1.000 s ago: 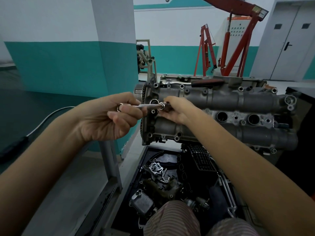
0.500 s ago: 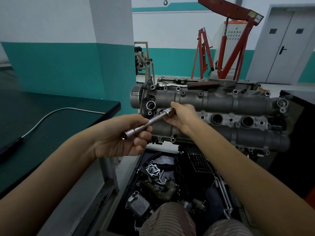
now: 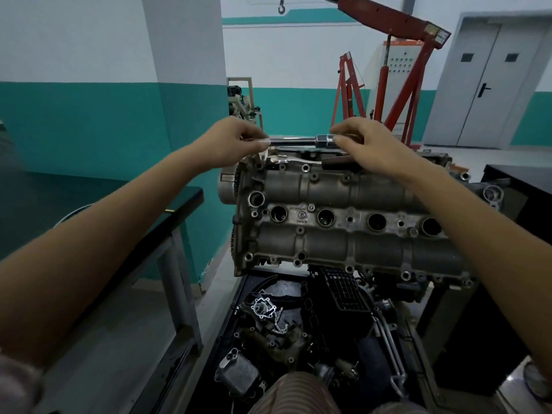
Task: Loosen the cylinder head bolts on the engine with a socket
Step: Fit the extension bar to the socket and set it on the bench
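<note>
Both hands raised above the far edge of the engine, upper centre of frame. Left hand [image 3: 231,141] pinches the left end of a chrome extension bar [image 3: 294,141], fingers curled round it. Right hand [image 3: 363,141] holds the other end, fingers clamped on the socket [image 3: 325,139] fitted there. Bar lies level, clear of the metal below it.

Cylinder head [image 3: 343,216] fills centre frame: two grey cam housings running left to right, a row of round plug wells between them, small bolts [image 3: 305,167] dotted along the edges. A ratchet wrench [image 3: 288,159] with a dark red-brown handle lies on the head's far edge, just under the hands; its handle end is hidden by the right hand.

Below the engine, lower centre, a black tray [image 3: 239,297] holds loose parts: a gasket, a length of chain, an oil cooler, a black plastic grille.

Dark surface [image 3: 179,201] at left on grey steel legs. Red engine hoist [image 3: 397,25] upper right, hook hanging at top centre. Grey double door at far right. Teal-and-white walls.
</note>
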